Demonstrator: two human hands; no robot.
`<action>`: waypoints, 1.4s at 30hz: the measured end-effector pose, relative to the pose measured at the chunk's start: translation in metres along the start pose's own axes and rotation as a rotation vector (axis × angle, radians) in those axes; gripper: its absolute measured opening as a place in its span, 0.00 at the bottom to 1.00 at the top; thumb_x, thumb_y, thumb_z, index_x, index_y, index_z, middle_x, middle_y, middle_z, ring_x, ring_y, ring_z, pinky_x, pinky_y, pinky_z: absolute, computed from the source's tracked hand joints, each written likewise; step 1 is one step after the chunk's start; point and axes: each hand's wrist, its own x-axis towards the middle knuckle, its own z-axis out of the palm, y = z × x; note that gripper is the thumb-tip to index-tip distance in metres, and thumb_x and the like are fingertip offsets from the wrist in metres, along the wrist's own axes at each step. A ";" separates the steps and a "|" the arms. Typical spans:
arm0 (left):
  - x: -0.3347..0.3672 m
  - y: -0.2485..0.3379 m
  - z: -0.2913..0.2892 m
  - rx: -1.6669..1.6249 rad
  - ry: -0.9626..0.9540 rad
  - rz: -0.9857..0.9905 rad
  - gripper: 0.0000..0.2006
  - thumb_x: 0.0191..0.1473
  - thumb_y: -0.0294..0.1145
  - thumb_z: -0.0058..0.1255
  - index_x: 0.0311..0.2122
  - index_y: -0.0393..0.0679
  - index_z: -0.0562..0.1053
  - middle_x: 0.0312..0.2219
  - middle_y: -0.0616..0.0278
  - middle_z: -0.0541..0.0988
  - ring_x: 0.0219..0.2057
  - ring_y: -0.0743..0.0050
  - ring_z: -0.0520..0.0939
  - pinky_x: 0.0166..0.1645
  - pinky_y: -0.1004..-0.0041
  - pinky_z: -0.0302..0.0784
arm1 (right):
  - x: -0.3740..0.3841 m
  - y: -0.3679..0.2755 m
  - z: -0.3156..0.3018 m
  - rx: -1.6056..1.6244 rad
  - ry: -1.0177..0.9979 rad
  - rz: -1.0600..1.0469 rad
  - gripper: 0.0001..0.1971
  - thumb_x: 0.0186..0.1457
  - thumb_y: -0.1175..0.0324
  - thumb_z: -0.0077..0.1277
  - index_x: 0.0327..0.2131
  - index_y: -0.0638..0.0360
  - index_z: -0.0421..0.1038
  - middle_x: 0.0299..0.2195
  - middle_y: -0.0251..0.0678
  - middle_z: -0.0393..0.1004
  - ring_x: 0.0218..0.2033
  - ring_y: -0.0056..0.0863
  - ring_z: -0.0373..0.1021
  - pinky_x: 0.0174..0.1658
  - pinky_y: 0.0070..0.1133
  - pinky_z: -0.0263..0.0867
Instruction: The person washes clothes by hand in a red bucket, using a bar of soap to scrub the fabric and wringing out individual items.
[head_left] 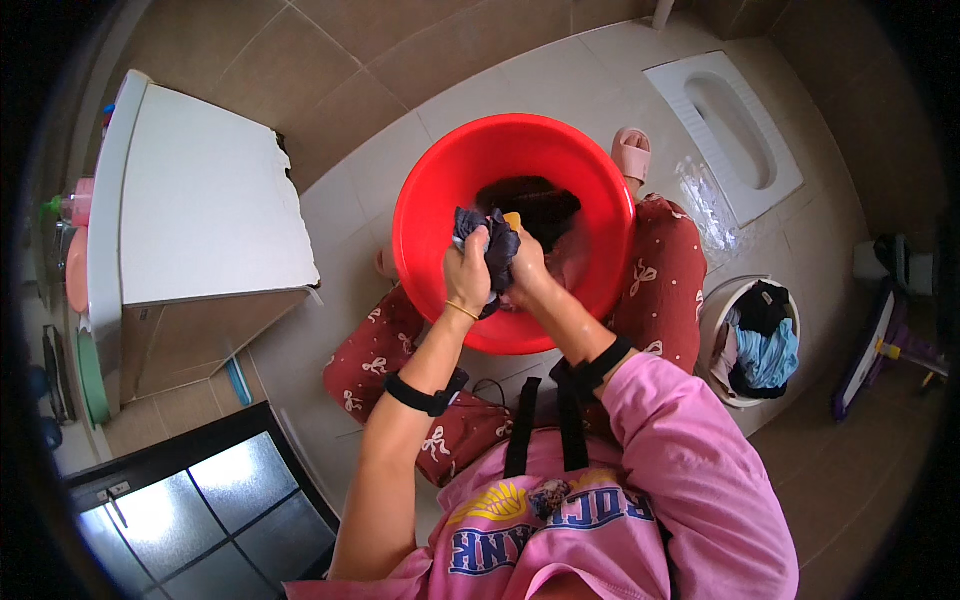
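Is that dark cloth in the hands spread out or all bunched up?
Bunched up. The dark cloth is a wrinkled lump gripped between the left hand and the right hand.

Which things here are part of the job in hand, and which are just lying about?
In use:
- dark cloth, gripped by the left hand and right hand
- red tub beneath
- dark wet-looking heap in the tub

Lying about:
- white bucket of clothes, untouched, though possibly connected
- squat toilet, simply part of the room
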 end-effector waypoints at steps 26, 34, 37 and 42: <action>0.006 0.040 0.029 0.132 -0.023 0.429 0.13 0.46 0.22 0.37 0.40 0.38 0.66 0.35 0.57 0.71 0.38 0.70 0.71 0.45 0.73 0.64 | 0.000 -0.055 -0.032 0.032 0.020 0.182 0.18 0.45 0.59 0.47 0.39 0.59 0.63 0.37 0.35 0.68 0.38 0.26 0.65 0.43 0.24 0.62; 0.036 -0.006 0.045 0.759 0.076 0.322 0.12 0.44 0.35 0.44 0.18 0.39 0.71 0.16 0.46 0.69 0.21 0.47 0.72 0.28 0.64 0.65 | 0.002 -0.011 -0.033 0.078 0.050 0.265 0.15 0.56 0.59 0.32 0.35 0.58 0.65 0.32 0.35 0.69 0.31 0.25 0.67 0.34 0.23 0.66; 0.005 0.002 0.068 0.697 0.045 0.640 0.10 0.41 0.33 0.45 0.17 0.39 0.71 0.15 0.49 0.71 0.23 0.49 0.72 0.32 0.64 0.67 | 0.027 0.005 -0.085 0.279 -0.227 0.153 0.14 0.56 0.61 0.30 0.30 0.55 0.65 0.29 0.34 0.68 0.29 0.26 0.66 0.32 0.23 0.64; 0.016 -0.025 0.061 0.795 0.061 0.470 0.12 0.41 0.38 0.46 0.18 0.40 0.72 0.17 0.48 0.72 0.24 0.49 0.74 0.30 0.61 0.67 | 0.044 0.012 -0.096 0.163 -0.015 0.259 0.15 0.55 0.57 0.32 0.30 0.55 0.64 0.26 0.34 0.68 0.26 0.28 0.66 0.34 0.26 0.64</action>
